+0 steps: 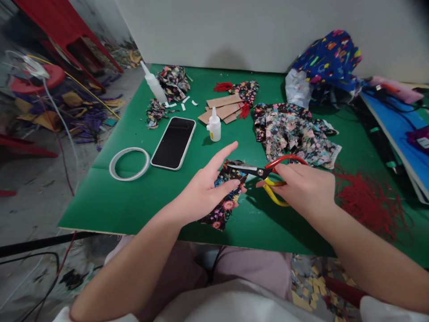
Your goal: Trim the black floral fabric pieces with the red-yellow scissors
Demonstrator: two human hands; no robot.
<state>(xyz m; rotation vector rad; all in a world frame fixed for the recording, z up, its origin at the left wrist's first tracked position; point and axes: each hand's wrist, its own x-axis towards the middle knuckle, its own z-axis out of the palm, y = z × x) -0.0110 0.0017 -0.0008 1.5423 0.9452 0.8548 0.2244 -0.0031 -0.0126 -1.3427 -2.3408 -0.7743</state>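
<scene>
My left hand pinches a piece of black floral fabric between thumb and fingers, its index finger stretched out past the cloth. In my right hand is a pair of scissors with one red and one yellow handle loop. The blades lie across the upper end of the fabric, pointing left. Just beyond the hands stands a small white glue bottle. More floral fabric lies crumpled beyond my right hand, and a heap of red threads sits to its right.
A phone and a white tape roll lie at left on the green table. Farther back are a taller bottle, fabric scraps and cardboard strips. A blue patterned cloth and a blue folder occupy the right.
</scene>
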